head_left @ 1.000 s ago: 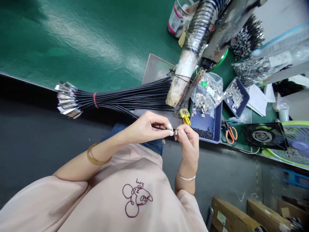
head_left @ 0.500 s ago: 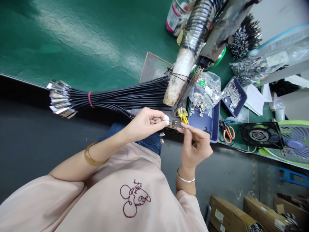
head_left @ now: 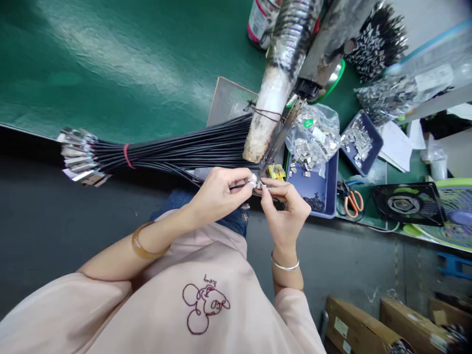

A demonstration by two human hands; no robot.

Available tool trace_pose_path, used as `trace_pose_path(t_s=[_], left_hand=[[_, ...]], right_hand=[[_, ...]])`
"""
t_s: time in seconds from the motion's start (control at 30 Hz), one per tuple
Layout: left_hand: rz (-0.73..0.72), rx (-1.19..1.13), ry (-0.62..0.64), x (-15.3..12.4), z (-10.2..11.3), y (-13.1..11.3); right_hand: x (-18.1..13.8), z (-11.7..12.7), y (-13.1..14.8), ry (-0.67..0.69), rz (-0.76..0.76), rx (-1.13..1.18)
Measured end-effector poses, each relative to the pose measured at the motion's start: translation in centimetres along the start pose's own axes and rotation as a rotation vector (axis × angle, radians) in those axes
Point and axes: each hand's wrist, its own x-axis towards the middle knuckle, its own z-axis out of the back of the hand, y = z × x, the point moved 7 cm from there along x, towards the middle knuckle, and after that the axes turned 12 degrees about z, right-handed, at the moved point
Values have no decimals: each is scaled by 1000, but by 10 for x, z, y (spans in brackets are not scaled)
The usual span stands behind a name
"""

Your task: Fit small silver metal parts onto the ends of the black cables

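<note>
My left hand (head_left: 217, 194) pinches the end of a black cable (head_left: 238, 186), and a white covering shows on a fingertip. At the cable's end, my right hand (head_left: 285, 211) holds a small metal connector part (head_left: 262, 185) between thumb and forefinger. The two hands' fingertips nearly touch, so the joint between cable and part is mostly hidden. Behind them lies a bundle of black cables (head_left: 184, 147) with metal plugs (head_left: 83, 157), tied by a red band (head_left: 129, 156). A soldering iron (head_left: 282, 135) and a fume hose (head_left: 265, 113) point down just above my fingers.
Right of my hands stands a blue tray (head_left: 313, 189) with a plastic bag (head_left: 315, 135) of metal parts. Beyond are a smaller tray (head_left: 361, 142), orange-handled pliers (head_left: 354, 204) and a black fan (head_left: 407, 203). A yellow block (head_left: 276, 171) lies behind my right fingers.
My right hand has moved left, bringing its small part up to the cable end in my left hand. My left hand has hardly moved. The view has shifted slightly.
</note>
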Motion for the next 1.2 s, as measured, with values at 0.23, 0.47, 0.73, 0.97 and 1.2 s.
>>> trace_pose_path(t_s=[0.23,0.47,0.73,0.97,1.2], left_hand=[[36,-23,-40,4,-1,1],[35,-49,-41,5,-1,2],[67,-65,32,3,-5,6],[-58,89,191,-10,-11,2],[-340,157,-217,-30,38,-6]], right_hand=[[9,0,3,9,87,-45],[15,2,6,22,72,-26],[11,0,7,89,41,-9],[-1,31,3,-109,-99,14],[7,40,-17,177,45,-626]])
